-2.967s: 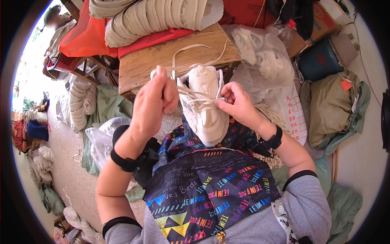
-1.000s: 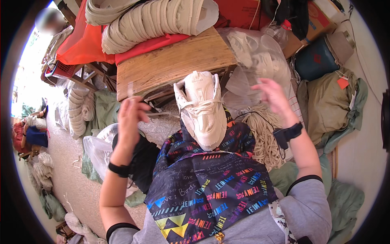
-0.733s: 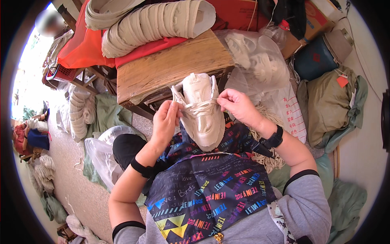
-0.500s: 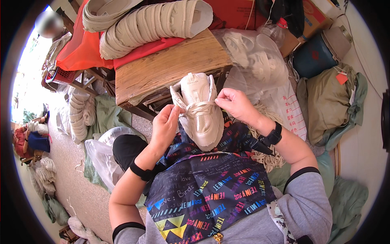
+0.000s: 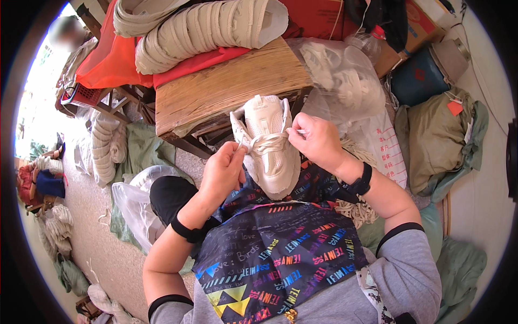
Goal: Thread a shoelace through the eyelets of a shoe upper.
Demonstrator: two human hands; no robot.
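A cream shoe upper (image 5: pixel 274 171) stands between my knees and the wooden bench, its toe toward me and its tongue (image 5: pixel 264 114) pointing away. Pale shoelaces (image 5: pixel 268 143) cross over its front. At the left side of the shoe, my left hand (image 5: pixel 222 168) pinches one end of the lace between thumb and fingers. On the other side, my right hand (image 5: pixel 317 139) is closed on the opposite lace end. The lace runs across the shoe between both hands. Most of the shoe's opening is hidden behind the tongue.
A long row of nested cream shoe uppers (image 5: pixel 208 35) lies on red cloth on the wooden bench (image 5: pixel 229 81). Clear bags of shoe parts (image 5: pixel 345 81) stand at right, near a loose bundle of laces (image 5: pixel 359 213). A person (image 5: pixel 67 32) is far left.
Both hands still grip the lace ends. My left hand has turned and come slightly lower, my right fingers have curled in more, and the shoe sits slightly further right in view.
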